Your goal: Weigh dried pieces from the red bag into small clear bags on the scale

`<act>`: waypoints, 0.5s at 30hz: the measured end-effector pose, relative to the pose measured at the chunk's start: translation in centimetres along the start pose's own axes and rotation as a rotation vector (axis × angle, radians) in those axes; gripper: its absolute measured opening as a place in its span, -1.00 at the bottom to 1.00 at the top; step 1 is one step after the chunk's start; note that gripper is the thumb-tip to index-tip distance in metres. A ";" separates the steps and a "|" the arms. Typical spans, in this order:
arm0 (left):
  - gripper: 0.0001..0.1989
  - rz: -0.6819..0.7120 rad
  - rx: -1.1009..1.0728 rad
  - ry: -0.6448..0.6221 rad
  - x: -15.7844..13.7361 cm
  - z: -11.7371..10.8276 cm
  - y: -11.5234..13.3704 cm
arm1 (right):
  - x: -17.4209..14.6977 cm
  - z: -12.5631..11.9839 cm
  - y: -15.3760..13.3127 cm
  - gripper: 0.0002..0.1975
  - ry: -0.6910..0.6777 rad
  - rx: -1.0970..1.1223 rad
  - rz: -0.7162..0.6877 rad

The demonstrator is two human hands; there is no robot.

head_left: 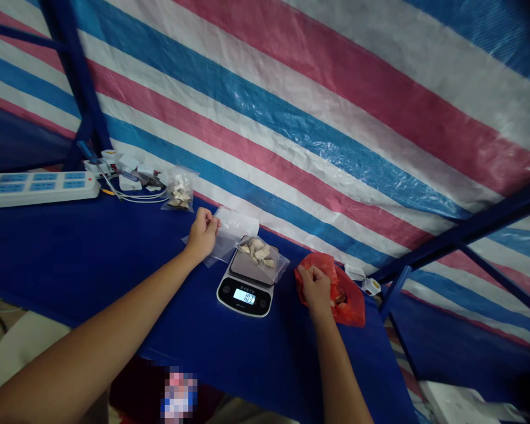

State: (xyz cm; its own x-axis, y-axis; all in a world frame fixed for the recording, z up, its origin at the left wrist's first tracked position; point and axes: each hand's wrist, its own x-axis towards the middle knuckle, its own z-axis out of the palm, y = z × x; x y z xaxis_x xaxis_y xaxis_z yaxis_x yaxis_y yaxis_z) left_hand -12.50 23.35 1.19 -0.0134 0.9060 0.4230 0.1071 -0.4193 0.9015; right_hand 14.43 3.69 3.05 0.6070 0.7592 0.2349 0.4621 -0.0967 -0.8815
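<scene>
My left hand (204,234) is closed in a pinch at the edge of some flat clear plastic bags (223,246), which lie behind and left of the scale. On the digital kitchen scale (245,297), a clear bag of pale, dried-looking chunks (261,252) rests on the plate, partly overhanging its right side. The lit display appears to read 103; a decimal point is hard to make out. To the right, my right hand (315,288) has its fingers closed on the rim of a red plastic bag (353,303). Brownish and pale pieces show inside it, partly hidden by the hand.
Another clear bag of pale chunks (179,191) stands at the back left. Beside it lie white plugs and cables (130,179) and a long white power strip (39,187). A striped tarpaulin (291,135) and blue frame poles (463,227) border the blue table (128,259).
</scene>
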 end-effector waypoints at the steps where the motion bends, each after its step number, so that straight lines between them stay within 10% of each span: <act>1: -0.87 0.002 -0.007 0.010 0.0 0.0 0.0 | -0.1 0.2 0.0 -0.50 -0.010 -0.016 -0.012; 10: -0.86 0.124 0.065 0.004 -0.1 -0.8 1.3 | -0.4 1.5 -0.1 -0.55 -0.043 -0.182 -0.114; 15: -0.59 0.556 0.248 -0.428 -3.5 0.7 7.9 | -0.2 1.9 0.1 -0.56 -0.037 -0.217 -0.124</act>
State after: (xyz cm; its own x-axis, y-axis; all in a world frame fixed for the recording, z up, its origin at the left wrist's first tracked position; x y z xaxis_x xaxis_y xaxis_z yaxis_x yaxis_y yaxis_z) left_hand -10.90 16.88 6.77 0.4915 0.5279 0.6927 0.2066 -0.8433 0.4961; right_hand 13.13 4.81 2.12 0.5152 0.7963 0.3169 0.6617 -0.1346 -0.7376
